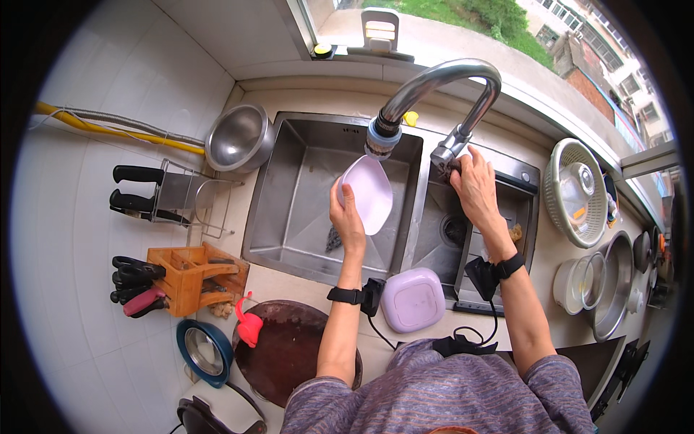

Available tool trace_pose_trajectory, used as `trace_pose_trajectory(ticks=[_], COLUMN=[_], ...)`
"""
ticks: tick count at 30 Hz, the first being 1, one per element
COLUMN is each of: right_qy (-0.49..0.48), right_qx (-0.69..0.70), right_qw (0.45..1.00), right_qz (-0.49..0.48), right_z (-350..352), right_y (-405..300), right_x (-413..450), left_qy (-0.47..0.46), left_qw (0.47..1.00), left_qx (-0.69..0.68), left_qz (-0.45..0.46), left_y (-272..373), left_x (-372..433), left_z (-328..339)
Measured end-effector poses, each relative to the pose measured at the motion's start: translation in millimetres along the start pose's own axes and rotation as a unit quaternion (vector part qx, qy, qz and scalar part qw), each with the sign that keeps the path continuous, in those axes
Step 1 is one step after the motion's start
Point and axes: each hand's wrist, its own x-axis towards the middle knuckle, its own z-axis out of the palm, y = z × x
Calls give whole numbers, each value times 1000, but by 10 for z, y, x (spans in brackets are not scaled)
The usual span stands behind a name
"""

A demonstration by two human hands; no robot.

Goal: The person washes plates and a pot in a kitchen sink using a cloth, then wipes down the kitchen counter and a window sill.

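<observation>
My left hand (348,217) grips a pale lilac plastic bowl (368,192), tilted over the large basin of a stainless-steel sink (303,217). The bowl is just below the filter head (384,138) of a curved chrome faucet (442,70); no running water can be made out. My right hand (476,187) is at the faucet's base, above the small basin, with a dark brown scrubbing pad (449,169) held at its fingertips. A second lilac container or lid (413,300) lies on the counter at the sink's front edge. Dark mesh-like material (333,240) lies in the large basin.
A steel bowl (238,138), knife rack (190,198) and wooden utensil holder (190,276) stand left. A round dark board (282,352) with a red object (249,328) is front left. A colander (577,192), clear containers (572,287) and steel basin (615,287) are right.
</observation>
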Motion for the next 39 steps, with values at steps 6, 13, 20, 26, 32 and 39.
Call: trace_pose_trajectory(ticks=[6, 13, 20, 26, 32, 39], right_qy=[-80, 37, -66, -99, -218, -111], right_qx=[-2, -26, 284, 214, 296, 158], right_qw=[995, 999, 955, 968, 924, 981], right_qz=[52, -24, 61, 91, -108, -29], right_z=[122, 201, 312, 907, 768, 799], right_y=[-177, -333, -700, -997, -1130, -667], right_x=[-59, -131, -97, -179, -260, -353], left_qy=[16, -22, -38, -140, -99, -122], left_qw=[1000, 943, 931, 854, 826, 852], left_qx=[0, -276, -306, -397, -436, -415], left_qz=[5, -185, -197, -306, -343, -296], left_y=[-85, -204, -409, -209, -360, -253], left_x=[21, 104, 93, -97, 42, -60], left_z=[86, 151, 15, 277, 47, 0])
